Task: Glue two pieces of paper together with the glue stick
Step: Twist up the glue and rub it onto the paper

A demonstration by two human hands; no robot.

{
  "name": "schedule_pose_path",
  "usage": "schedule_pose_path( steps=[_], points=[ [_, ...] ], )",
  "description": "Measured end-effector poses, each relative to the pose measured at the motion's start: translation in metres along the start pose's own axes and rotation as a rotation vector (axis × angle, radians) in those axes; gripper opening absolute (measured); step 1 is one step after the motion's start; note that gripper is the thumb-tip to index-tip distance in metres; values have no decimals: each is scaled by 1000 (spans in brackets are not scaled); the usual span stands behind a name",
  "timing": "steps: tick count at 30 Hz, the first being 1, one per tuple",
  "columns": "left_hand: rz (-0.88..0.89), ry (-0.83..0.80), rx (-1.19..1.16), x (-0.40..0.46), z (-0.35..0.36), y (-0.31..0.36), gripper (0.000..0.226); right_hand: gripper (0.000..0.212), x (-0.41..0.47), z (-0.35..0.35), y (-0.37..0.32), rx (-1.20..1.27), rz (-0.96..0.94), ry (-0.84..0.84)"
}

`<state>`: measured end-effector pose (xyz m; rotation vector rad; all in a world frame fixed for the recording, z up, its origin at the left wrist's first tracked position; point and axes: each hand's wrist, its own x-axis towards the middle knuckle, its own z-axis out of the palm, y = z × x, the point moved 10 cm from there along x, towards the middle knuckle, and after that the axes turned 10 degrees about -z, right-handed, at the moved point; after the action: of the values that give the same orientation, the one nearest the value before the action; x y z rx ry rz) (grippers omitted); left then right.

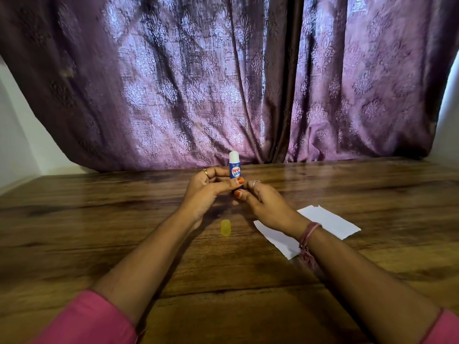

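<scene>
Both hands, left hand (206, 187) and right hand (263, 202), pinch the uncapped blue glue stick (235, 173) upright above the wooden worktop (124, 219), its yellow plastic cap (226, 227) and white paper (330, 220) lying nearby.

A brown wooden table (124, 219) is holding the things. A small yellow cap (225, 227) is standing on it near the middle. White paper (330, 220) is lying flat on the table to the right of the cap, and an arm is covering part of it.
</scene>
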<state>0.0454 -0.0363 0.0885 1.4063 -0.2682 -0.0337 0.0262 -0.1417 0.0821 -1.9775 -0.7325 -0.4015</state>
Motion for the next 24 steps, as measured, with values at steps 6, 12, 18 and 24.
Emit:
schedule_pose_path(
  steps=[6,12,18,24],
  points=[
    [-11,23,5,2,-4,-2,16,25,-1,-10,5,144,38,138],
    [-12,17,4,2,1,-3,17,24,-3,-19,10,11,67,245],
    [3,23,24,4,-1,-2,18,15,0,-9,7,-9,55,159],
    [-33,5,5,3,1,-6,18,15,0,0,6,84,42,26]
  ],
)
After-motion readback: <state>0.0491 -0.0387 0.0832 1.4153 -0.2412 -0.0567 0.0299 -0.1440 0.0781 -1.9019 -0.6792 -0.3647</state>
